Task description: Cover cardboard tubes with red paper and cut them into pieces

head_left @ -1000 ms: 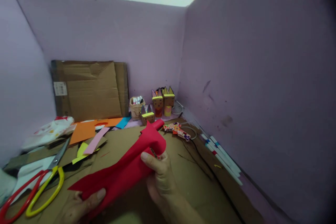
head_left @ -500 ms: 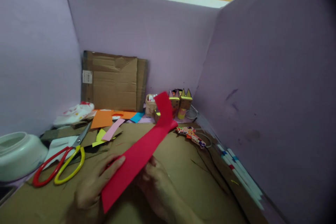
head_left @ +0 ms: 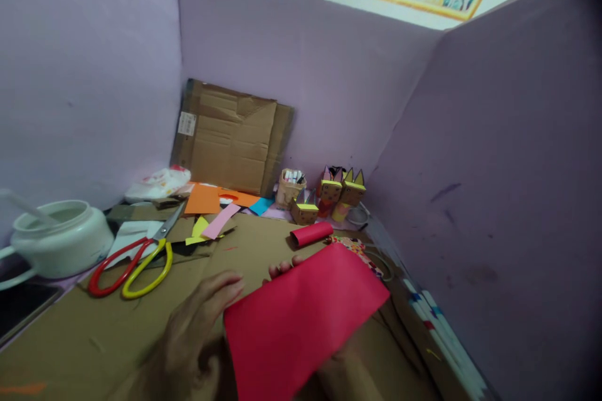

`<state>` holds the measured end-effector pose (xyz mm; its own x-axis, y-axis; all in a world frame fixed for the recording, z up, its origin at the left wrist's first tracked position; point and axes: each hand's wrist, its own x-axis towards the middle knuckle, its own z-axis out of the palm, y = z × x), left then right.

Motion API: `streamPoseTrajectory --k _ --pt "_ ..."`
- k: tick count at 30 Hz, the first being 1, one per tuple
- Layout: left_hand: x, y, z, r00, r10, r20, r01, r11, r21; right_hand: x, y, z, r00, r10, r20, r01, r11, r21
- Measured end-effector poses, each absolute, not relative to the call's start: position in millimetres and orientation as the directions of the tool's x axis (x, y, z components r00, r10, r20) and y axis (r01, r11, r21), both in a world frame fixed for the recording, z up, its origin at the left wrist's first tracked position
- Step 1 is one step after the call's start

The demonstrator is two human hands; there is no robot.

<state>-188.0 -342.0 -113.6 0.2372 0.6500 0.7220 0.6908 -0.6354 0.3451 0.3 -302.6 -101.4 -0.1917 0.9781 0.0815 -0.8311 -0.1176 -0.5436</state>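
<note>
A sheet of red paper (head_left: 301, 319) is held up close to me, its broad face toward the camera. My right hand (head_left: 282, 268) grips it from behind; the fingertips show past the upper edge, and most of the hand is hidden. Just left of the sheet is my left hand (head_left: 200, 319), fingers stretched out and thumb apart, with nothing in it. Beyond the sheet lies a rolled red paper tube (head_left: 313, 234) on the cardboard. A flower-patterned glue gun (head_left: 350, 242) is partly covered by the sheet.
Scissors (head_left: 153, 250) with red and yellow handles lie open at left, beside a white pot (head_left: 66, 238). Coloured paper scraps (head_left: 221, 220), small cardboard figures (head_left: 332, 191), a cup of pens (head_left: 290, 187) and cardboard sheets (head_left: 230, 135) stand behind. White sticks (head_left: 442, 338) line the right wall.
The red paper has swung from a narrow slanted strip to a broad face, lower and to the right. My left hand has let go of it. The camera view has shifted.
</note>
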Motion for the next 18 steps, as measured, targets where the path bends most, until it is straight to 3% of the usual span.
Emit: streamPoseTrajectory --k 5,9,18 --pt "-183.6 -336.9 -99.9 0.290 0.804 0.519 0.562 -0.582 0.588 -6.0 -300.7 -96.1 -0.147 0.984 -0.100 -0.745 -0.176 -0.643" --pt "-177.6 -332.3 -94.7 0.221 0.943 0.250 0.424 -0.323 0.846 -12.5 -300.3 -94.0 -0.034 0.986 -0.165 -0.666 -0.145 -0.732" --pt "-172.2 -332.7 -78.8 0.202 0.979 0.014 0.315 -0.079 0.946 -12.7 -299.9 -89.9 0.112 0.988 -0.110 -0.658 -0.009 -0.753"
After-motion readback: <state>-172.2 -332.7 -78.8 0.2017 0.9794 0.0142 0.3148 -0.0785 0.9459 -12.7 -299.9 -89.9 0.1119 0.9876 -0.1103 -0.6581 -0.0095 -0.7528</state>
